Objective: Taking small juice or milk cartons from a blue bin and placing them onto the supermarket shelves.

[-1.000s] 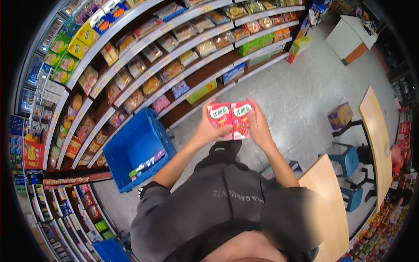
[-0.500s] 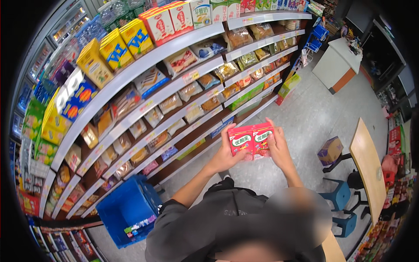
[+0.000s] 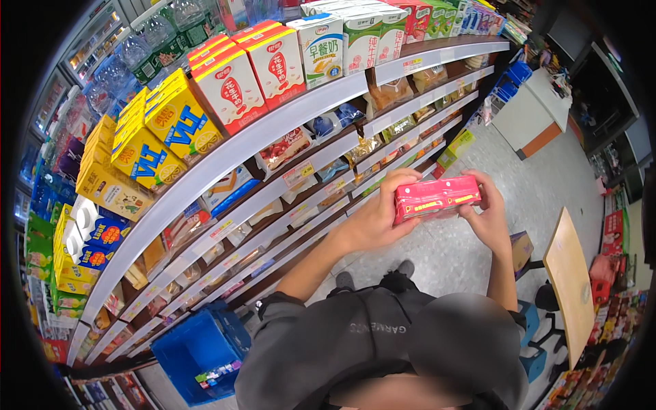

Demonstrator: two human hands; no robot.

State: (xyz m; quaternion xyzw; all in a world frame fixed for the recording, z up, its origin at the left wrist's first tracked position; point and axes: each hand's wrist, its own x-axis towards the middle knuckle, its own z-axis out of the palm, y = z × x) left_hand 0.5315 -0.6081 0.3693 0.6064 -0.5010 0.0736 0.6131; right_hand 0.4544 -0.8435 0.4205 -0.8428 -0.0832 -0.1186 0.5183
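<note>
A pair of red drink cartons (image 3: 437, 197), side by side in one wrapped pack, is held up between both hands in front of my body. My left hand (image 3: 384, 208) grips its left end, fingers over the far edge and thumb low on the near side. At the opposite end, my right hand (image 3: 489, 210) is closed on it with the thumb underneath. The narrow face with yellow print turns toward me; the large front faces are hidden. To the left, the shelf's top row carries white-and-red milk cartons (image 3: 229, 92) and yellow drink cartons (image 3: 179, 116).
A blue plastic bin (image 3: 198, 348) with small colourful packs inside stands on the floor at lower left. Lower shelves hold bagged bread (image 3: 283, 147). A wooden table (image 3: 570, 294) with blue stools is at right, near a cardboard box (image 3: 521, 251). A white counter (image 3: 529, 113) stands farther off.
Both hands have raised the red carton pack up and to the right, and tilted it so a narrow side shows instead of its fronts. The shelf's top row appears closer.
</note>
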